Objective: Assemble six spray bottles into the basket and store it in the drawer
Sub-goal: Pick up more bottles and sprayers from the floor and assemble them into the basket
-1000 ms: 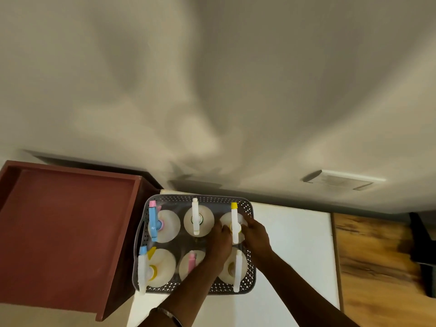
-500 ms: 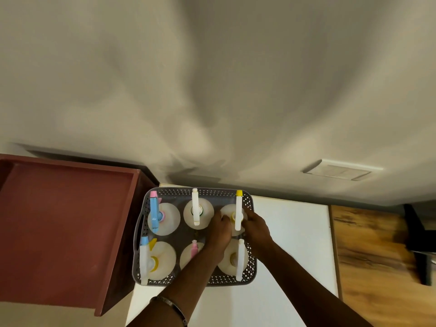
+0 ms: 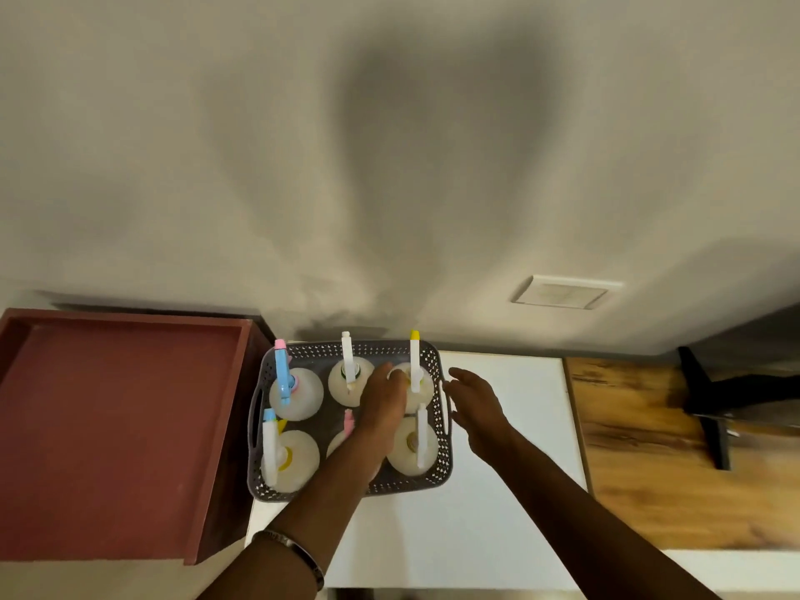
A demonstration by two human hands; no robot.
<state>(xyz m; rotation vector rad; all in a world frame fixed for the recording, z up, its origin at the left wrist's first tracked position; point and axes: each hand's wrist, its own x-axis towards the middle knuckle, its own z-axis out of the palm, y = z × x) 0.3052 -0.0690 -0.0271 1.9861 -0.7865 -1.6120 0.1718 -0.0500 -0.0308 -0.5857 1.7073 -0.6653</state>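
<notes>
6 bottles loaded, drawer next

Open red drawer (image 3: pixel 117 426) left; grey basket (image 3: pixel 435 480) on white table (image 3: pixel 498 534) holds 6 spray bottles. Left hand (image 3: pixel 383 402) grips far-right bottle (image 3: pixel 422 387); right hand (image 3: pixel 474 402) open beside rim. Next: grasp handles, lift.

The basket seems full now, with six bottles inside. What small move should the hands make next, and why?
Probably move each hand to a side handle of the grey basket. All six spray bottles stand inside it, and the red drawer lies open beside it. The right hand is open near the right handle; the left hand rests over the bottles.
</notes>
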